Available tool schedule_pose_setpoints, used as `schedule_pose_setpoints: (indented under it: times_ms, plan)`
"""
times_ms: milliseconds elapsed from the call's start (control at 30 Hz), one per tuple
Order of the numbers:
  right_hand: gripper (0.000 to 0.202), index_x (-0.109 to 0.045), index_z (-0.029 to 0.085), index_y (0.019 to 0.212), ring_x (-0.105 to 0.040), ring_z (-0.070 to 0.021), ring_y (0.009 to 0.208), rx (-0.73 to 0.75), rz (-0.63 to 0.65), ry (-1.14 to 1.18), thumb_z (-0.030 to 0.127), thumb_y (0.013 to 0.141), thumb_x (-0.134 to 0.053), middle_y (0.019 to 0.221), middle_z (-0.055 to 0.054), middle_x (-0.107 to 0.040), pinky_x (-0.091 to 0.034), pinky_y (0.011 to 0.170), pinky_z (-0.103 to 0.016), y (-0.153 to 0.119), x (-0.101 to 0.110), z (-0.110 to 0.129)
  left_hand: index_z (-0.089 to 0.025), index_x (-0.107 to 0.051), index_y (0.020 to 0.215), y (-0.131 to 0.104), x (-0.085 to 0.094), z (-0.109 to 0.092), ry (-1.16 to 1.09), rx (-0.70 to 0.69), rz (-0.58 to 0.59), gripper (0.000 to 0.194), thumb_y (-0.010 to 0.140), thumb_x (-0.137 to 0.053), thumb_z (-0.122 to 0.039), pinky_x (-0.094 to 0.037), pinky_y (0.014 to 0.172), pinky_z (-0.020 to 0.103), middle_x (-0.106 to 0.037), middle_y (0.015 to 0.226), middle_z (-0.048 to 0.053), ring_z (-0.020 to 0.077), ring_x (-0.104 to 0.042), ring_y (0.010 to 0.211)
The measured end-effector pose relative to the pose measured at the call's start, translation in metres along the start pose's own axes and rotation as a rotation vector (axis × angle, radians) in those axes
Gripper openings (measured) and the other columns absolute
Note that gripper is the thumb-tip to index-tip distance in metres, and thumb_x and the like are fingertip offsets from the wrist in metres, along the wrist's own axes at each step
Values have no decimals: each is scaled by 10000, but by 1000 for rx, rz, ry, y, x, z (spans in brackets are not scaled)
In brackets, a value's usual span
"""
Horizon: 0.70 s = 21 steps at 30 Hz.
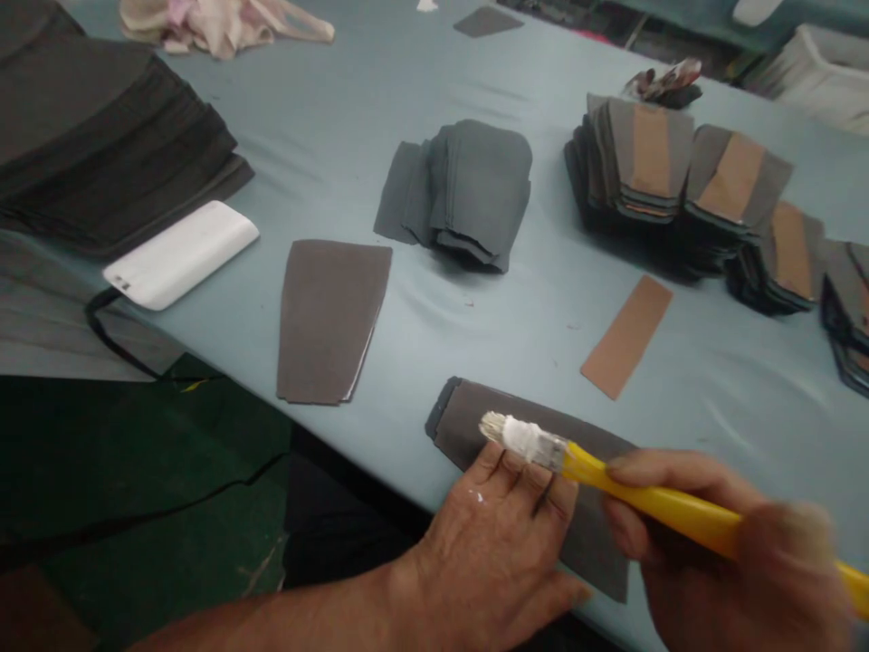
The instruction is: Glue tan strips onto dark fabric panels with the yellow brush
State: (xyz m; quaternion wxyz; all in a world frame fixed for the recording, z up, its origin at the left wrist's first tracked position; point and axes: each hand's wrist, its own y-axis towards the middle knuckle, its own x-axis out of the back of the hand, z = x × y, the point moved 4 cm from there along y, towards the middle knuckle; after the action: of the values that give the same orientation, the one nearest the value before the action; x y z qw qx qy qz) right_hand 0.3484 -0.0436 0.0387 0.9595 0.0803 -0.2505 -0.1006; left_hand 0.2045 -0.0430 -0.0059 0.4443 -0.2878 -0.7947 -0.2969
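Pressing smooth grey panel (596, 539) | left grip (499, 525): flat, unclenched | right grip (730, 589): clasping bristle brush (589, 467)

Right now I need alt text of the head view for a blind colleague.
A person's right hand holds a yellow-handled brush over their left hand, which rests on a dark flat piece near the edge of a pale table. Around them lie a tan strip and several stacks of similar pieces.

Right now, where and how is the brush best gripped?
Probably by the yellow handle, from the right, as the right hand has it: that part is long and slim, while the bristles point left and the collar is smeared white.
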Motion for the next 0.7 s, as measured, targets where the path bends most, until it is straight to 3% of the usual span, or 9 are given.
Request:
schedule_pose_setpoints:
  times_ms: [100, 233, 433, 567, 700]
  plan:
    - [390, -691, 257, 811, -497, -126, 427, -184, -37, 304, 470, 1075, -499, 512, 28, -513, -393, 431, -240, 12, -26, 3, -94, -528, 1418, 0, -1, 2, -58, 12, -15, 644, 998, -581, -579, -338, 1263, 423, -632, 1473, 130, 288, -562, 1382]
    - [396, -681, 219, 764, -444, -77, 415, -289, -46, 381, 527, 1007, -627, 472, 51, -470, -369, 444, -183, 22, -41, -2, -111, -532, 1401, 0, -2, 4, -100, 31, -56, 567, 1007, -600, -513, -382, 1217, 383, -696, 1357, 84, 246, -591, 1322]
    - [434, -686, 199, 754, -429, -72, 418, -295, 1, 362, 547, 1006, -625, 467, 52, -464, -369, 427, -170, 29, -52, -3, -89, -563, 1391, 0, -7, 3, -76, 46, -140, 549, 992, -629, -461, -358, 1234, 394, -693, 1371, 95, 268, -564, 1352]
    - [452, -679, 195, 734, -454, -64, 410, -240, 40, 305, 546, 1012, -621, 458, 54, -476, -409, 442, -155, 31, -57, 2, -96, -593, 1389, 0, -11, 2, -70, 21, -69, 473, 1031, -567, -404, -331, 1265, 386, -689, 1389, 85, 267, -564, 1369]
    - [445, -675, 193, 752, -479, -65, 407, -201, 63, 259, 541, 1021, -609, 473, 52, -505, -403, 424, -149, 34, -59, 2, -61, -513, 1500, -1, -12, 1, -1, -10, -27, 564, 1062, -490, -416, -261, 1318, 441, -603, 1528, 124, 311, -483, 1473]
